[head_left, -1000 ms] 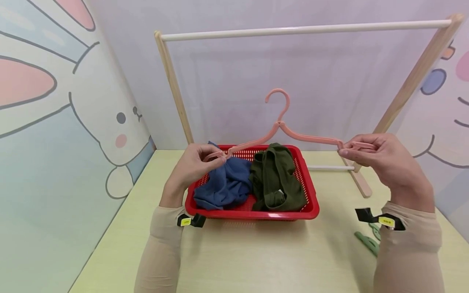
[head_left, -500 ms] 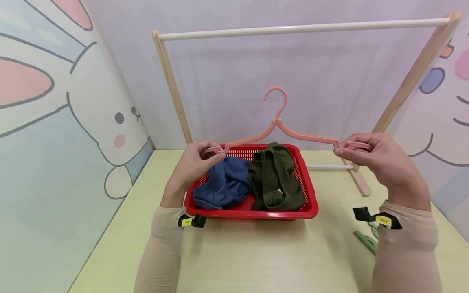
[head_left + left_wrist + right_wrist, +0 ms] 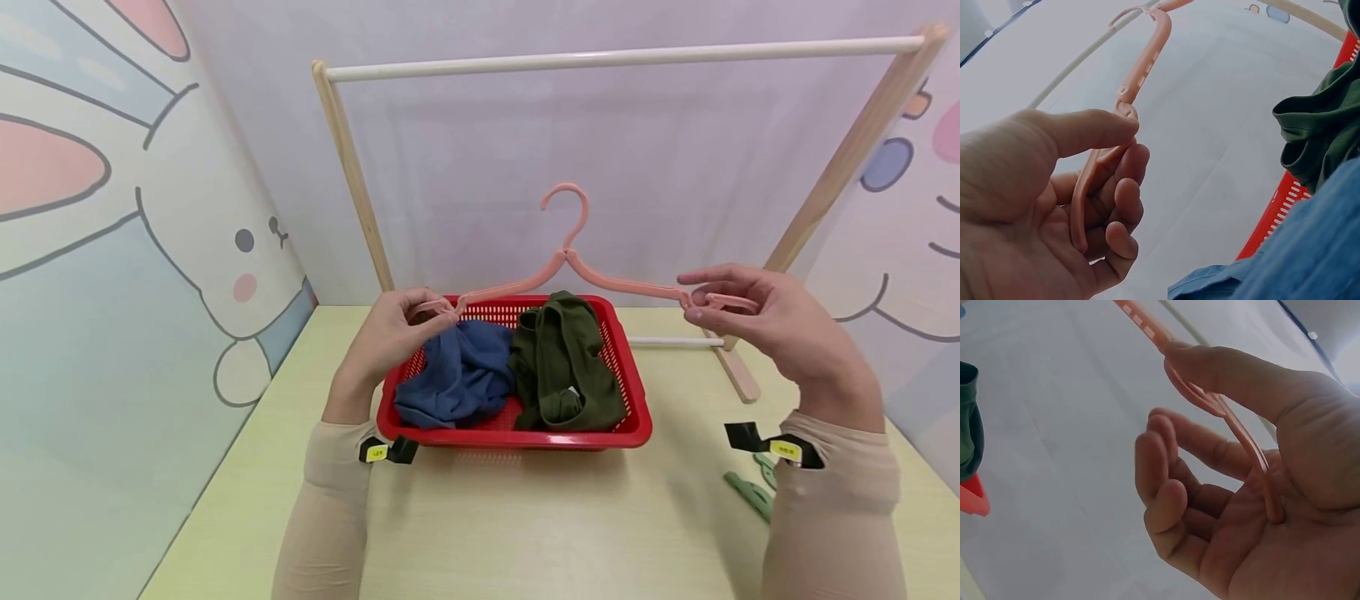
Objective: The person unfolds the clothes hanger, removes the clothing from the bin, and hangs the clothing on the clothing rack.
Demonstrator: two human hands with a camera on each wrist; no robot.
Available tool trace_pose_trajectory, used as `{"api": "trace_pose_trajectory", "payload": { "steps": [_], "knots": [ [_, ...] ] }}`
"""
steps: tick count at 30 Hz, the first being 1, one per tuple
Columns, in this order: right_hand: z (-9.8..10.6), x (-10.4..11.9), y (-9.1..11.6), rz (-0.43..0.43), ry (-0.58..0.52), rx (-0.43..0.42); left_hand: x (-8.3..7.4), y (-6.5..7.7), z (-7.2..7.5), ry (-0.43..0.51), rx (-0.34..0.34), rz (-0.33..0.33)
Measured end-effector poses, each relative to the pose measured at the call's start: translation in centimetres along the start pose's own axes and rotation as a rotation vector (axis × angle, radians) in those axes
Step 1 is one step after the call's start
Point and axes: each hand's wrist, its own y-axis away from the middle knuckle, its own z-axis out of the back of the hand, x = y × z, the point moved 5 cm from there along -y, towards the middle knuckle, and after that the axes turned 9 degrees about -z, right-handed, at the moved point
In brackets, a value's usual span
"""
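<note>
A pink clothes hanger (image 3: 618, 284), hook up, spans between both hands in front of a red basket. My left hand (image 3: 401, 327) pinches its left end between thumb and fingers; in the left wrist view the hanger's tip (image 3: 1080, 219) lies along the palm. At the other end is my right hand (image 3: 765, 321), thumb against the hanger, index finger lifted off it. The right wrist view shows the hanger's end (image 3: 1267, 494) against the palm, with the other fingers loosely bent and apart from it.
The red basket (image 3: 510, 439) on the table (image 3: 555, 525) holds a blue garment (image 3: 465, 375) and a dark green garment (image 3: 570, 367). A rack with a white rail (image 3: 622, 59) and wooden posts stands behind. Green plastic pieces (image 3: 750, 497) lie by the right forearm.
My right index finger has lifted and straightened away from the hanger, loosening that hand's pinch. The hanger's hook has dipped slightly over the last half second. The left hand keeps its grip.
</note>
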Motion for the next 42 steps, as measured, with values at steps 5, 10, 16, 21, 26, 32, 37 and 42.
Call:
{"api": "trace_pose_trajectory", "payload": {
  "steps": [5,10,16,21,26,32,37,42],
  "knots": [
    [0.8,-0.3,0.4,0.003,0.017,-0.032,0.1,0.0,-0.2,-0.003,0.024,-0.004],
    [1.4,-0.3,0.9,-0.011,0.007,-0.108,0.0,0.0,-0.3,-0.036,0.031,0.001],
    [1.2,0.6,1.0,0.037,-0.028,-0.164,0.1,0.0,-0.3,-0.066,0.026,0.003],
    [0.5,1.6,1.0,0.102,-0.108,-0.125,0.2,-0.1,-0.7,-0.085,0.037,-0.001],
    [-0.7,2.4,0.8,0.112,-0.154,-0.089,0.1,-0.2,-1.3,-0.072,0.059,-0.018],
    [-2.1,2.9,0.5,0.044,-0.097,-0.077,0.1,-0.4,-2.0,-0.056,0.080,-0.035],
    [-3.3,3.0,0.2,0.001,-0.060,-0.069,-0.1,-0.6,-2.4,-0.063,0.096,-0.050],
    [-4.6,3.2,0.0,-0.022,-0.086,-0.034,-0.2,-0.7,-2.9,-0.085,0.110,-0.067]
  ]
}}
